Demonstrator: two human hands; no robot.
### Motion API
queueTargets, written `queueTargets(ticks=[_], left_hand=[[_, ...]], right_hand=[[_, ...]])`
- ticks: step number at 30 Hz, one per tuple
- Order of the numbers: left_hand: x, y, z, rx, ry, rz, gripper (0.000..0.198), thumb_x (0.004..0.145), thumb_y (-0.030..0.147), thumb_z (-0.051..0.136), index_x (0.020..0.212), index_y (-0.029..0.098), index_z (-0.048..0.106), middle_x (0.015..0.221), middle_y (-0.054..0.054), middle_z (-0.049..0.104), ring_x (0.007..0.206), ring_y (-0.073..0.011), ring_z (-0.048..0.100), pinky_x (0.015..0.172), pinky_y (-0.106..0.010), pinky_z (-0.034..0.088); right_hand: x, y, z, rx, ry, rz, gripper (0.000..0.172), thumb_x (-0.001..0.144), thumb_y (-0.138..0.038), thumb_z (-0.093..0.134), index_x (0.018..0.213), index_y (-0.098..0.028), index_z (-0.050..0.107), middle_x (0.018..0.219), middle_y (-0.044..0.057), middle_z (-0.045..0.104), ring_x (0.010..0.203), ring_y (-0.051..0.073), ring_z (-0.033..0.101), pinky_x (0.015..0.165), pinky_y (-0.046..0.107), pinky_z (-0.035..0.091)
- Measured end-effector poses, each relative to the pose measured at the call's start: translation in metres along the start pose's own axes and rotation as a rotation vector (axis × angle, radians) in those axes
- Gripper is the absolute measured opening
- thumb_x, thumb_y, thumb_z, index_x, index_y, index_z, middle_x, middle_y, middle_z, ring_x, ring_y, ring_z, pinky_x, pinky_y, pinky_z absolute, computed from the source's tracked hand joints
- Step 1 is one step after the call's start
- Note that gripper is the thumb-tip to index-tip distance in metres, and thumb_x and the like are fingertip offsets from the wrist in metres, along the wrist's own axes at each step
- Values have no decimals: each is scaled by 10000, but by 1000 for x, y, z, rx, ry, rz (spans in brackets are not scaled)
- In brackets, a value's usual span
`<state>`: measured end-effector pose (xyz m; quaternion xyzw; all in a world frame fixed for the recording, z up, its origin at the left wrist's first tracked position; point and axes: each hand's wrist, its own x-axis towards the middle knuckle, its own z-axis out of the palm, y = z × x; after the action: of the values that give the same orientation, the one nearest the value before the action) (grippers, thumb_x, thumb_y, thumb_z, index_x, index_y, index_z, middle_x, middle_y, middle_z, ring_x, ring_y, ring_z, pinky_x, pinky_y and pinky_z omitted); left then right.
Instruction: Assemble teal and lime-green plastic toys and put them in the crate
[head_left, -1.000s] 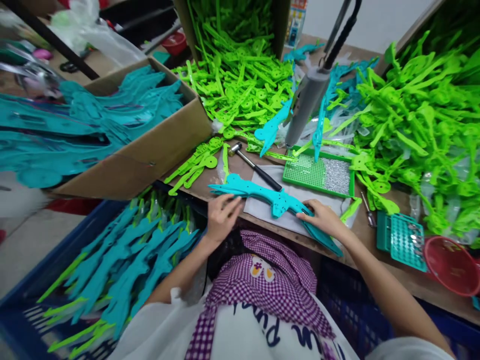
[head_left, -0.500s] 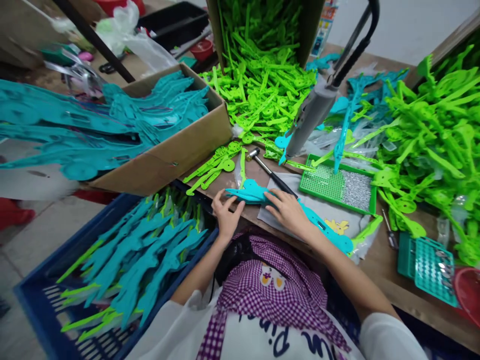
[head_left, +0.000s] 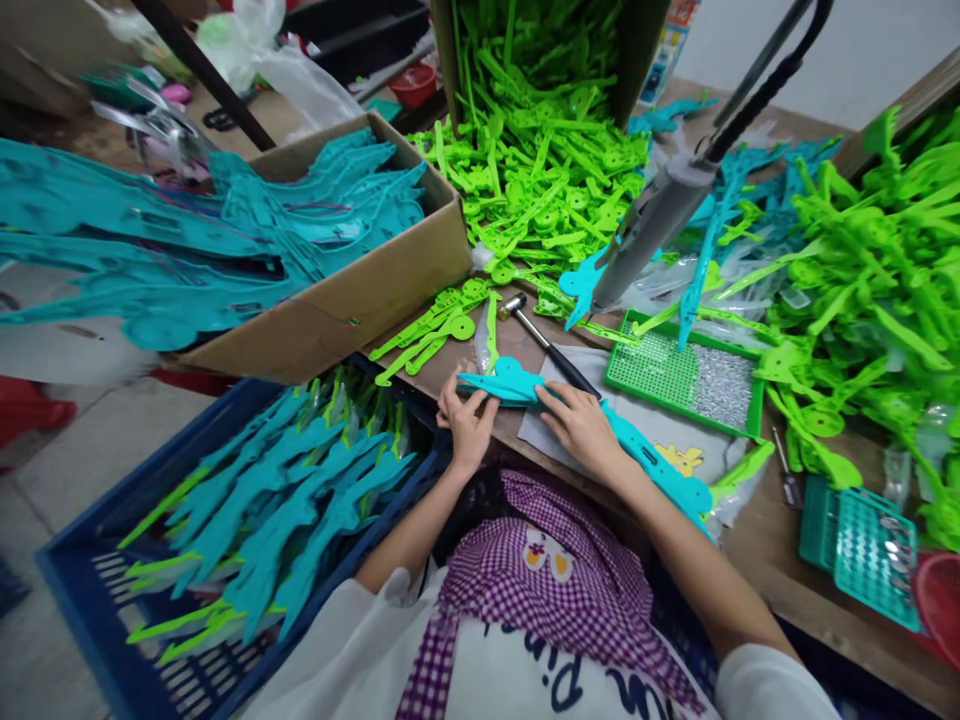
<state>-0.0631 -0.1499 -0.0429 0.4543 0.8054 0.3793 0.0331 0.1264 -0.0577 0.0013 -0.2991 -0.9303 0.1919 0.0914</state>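
A long turquoise plastic part [head_left: 517,380] lies along the bench edge, its far end running under my right forearm onto the grey cloth. My left hand [head_left: 469,420] pinches its pointed left end between thumb and fingers. On its middle, my right hand [head_left: 577,415] rests with bent fingers gripping the edge. Just beyond is a hammer [head_left: 551,345] with a black handle, lying on the bench. A lime-green part with a clear piece [head_left: 487,335] sits behind the turquoise one. Another lime-green piece [head_left: 739,475] touches its right end.
A green tray [head_left: 724,385] of small metal pieces lies beyond the cloth. A grey post [head_left: 652,235] leans over the bench. Turquoise parts fill a cardboard box [head_left: 375,265] at left, above a blue crate [head_left: 82,580]. Lime-green piles [head_left: 885,300] crowd the right and back.
The view has shifted slightly, so the bench things appear a little further right. My left fingers have closed more on the turquoise part's end. My right hand keeps its place on the part.
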Motion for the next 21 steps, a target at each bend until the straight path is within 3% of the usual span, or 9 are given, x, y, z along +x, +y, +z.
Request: queueTargets(ticks=[8, 12, 15, 19, 21], left_hand=[[-1, 3, 7, -57, 182, -122, 73, 732, 254, 734, 710, 197, 694, 1290, -81, 508, 1230, -274, 471, 1063, -424, 358], [-4, -4, 3, -100, 122, -150, 60, 738, 278, 740, 741, 221, 721, 1308, -62, 520, 1240, -268, 459, 1054, -408, 377], [-7, -14, -10, -129, 58, -105, 124, 780, 337, 710, 851, 240, 744, 1270, -61, 543, 1199, -250, 495, 1043, -401, 386], [-2, -16, -34, -38, 128, -4, 213, 830, 378, 660, 957, 218, 720, 1182, -77, 551, 1154, -243, 528, 1049, -420, 363], [10, -10, -44, 45, 32, 128, 294, 821, 397, 676, 1061, 228, 691, 1250, -93, 529, 1217, -272, 488, 1073, -448, 324]], right_hand=[[0, 0, 5, -8, -5, -7, 446, 977, -325, 361, 1404, -239, 460, 1381, 116, 527, 1243, 267, 478, 973, 440, 404], [0, 2, 11, -57, -8, -4, 442, 973, -268, 355, 1402, -245, 460, 1389, 105, 528, 1232, 262, 487, 962, 431, 400], [-2, 2, 15, -126, -9, -8, 489, 941, -158, 365, 1417, -239, 442, 1413, 100, 512, 1250, 257, 473, 978, 419, 386], [-5, -1, 16, -204, -13, -42, 545, 908, -84, 367, 1436, -213, 411, 1438, 99, 492, 1284, 245, 446, 1013, 402, 367], [-6, -3, 15, -228, -14, -59, 552, 901, -76, 378, 1440, -194, 403, 1442, 110, 486, 1290, 246, 439, 1016, 402, 367]])
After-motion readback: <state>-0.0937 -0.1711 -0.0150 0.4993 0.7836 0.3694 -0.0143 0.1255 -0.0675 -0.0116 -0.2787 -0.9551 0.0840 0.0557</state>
